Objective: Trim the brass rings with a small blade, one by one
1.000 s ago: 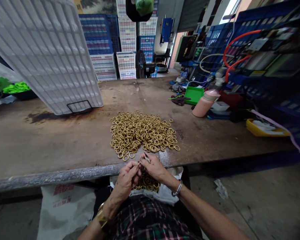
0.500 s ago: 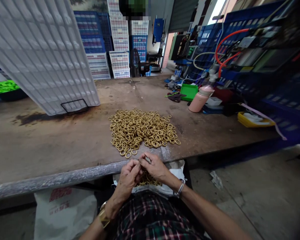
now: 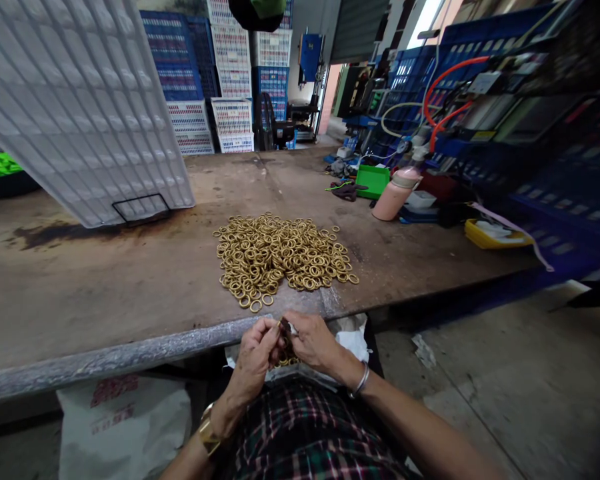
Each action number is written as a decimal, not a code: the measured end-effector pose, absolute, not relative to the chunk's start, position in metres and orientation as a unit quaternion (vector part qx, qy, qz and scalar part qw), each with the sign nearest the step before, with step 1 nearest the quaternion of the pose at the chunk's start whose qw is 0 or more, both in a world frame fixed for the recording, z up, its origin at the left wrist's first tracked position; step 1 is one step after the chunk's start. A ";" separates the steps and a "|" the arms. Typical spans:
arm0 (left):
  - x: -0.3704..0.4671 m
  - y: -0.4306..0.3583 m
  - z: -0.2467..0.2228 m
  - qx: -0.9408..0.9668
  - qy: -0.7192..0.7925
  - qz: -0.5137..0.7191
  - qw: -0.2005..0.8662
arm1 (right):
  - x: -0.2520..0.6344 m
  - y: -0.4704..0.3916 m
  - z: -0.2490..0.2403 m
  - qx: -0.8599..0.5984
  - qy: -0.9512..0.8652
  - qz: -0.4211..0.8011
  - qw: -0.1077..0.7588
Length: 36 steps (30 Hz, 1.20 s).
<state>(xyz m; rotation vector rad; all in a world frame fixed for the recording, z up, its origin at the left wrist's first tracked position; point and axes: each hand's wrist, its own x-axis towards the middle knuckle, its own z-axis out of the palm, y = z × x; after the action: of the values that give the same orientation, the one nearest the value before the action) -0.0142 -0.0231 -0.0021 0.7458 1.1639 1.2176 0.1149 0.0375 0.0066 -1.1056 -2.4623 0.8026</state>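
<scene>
My left hand [image 3: 258, 351] is closed, with a brass ring [image 3: 280, 324] pinched between thumb and fingertips, mostly hidden. Opposite it, my right hand [image 3: 314, 341] is closed around a small metal tool [image 3: 292, 329]; only a greyish bit shows, so its exact kind is unclear. The fingertips of both hands almost meet just off the table's front edge. Below them, more brass rings [image 3: 287, 361] lie in a white bag [image 3: 355, 343] at my lap. A wide heap of brass rings [image 3: 280, 253] rests on the table just beyond my hands.
The brown table [image 3: 130, 280] has a plastic-wrapped front edge. A pale ribbed crate [image 3: 95, 113] leans at the left. A pink bottle [image 3: 394, 197], a green tray [image 3: 373, 181] and a yellow tray [image 3: 495, 235] stand at the right. A white sack [image 3: 125, 427] sits below the table.
My right hand has shifted slightly down and turned, and the metal tool shows less. A golden edge of the ring now shows at my left fingertips. The view has shifted a little.
</scene>
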 end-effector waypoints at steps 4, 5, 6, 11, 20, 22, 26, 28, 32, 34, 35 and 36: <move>-0.014 -0.022 0.001 0.328 0.522 0.516 0.594 | 0.112 0.035 0.009 -0.403 -0.884 0.217 0.090; -0.014 -0.021 0.002 0.329 0.528 0.513 0.591 | 0.111 0.034 0.011 -0.408 -0.885 0.211 0.079; -0.014 -0.021 0.002 0.329 0.533 0.512 0.588 | 0.110 0.034 0.012 -0.412 -0.885 0.206 0.070; -0.015 -0.021 0.002 0.341 0.547 0.514 0.566 | 0.108 0.035 0.011 -0.425 -0.881 0.200 0.052; -0.017 -0.019 -0.002 0.371 0.561 0.515 0.532 | 0.106 0.037 0.005 -0.417 -0.883 0.215 0.023; -0.017 -0.021 -0.001 0.374 0.558 0.514 0.534 | 0.105 0.038 0.005 -0.418 -0.882 0.217 0.010; -0.016 -0.032 0.008 0.400 0.545 0.496 0.545 | 0.103 0.048 0.006 -0.456 -0.868 0.194 -0.018; -0.014 -0.037 0.011 0.403 0.511 0.491 0.579 | 0.099 0.055 0.005 -0.479 -0.860 0.176 -0.016; -0.016 -0.037 0.006 0.292 0.435 0.528 0.669 | 0.082 0.067 -0.001 -0.493 -0.855 0.155 0.045; -0.020 -0.035 0.002 0.238 0.423 0.549 0.680 | 0.073 0.069 -0.005 -0.508 -0.846 0.147 0.058; -0.023 -0.033 0.002 0.217 0.421 0.557 0.682 | 0.068 0.070 -0.007 -0.518 -0.842 0.143 0.058; -0.026 -0.032 0.001 0.196 0.418 0.566 0.683 | 0.065 0.071 -0.008 -0.524 -0.838 0.140 0.057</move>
<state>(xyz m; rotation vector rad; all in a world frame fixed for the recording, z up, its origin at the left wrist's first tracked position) -0.0259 -0.0323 0.0013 0.4399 0.9378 1.2688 0.0646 0.0710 -0.0081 -1.5895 -2.5405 0.4251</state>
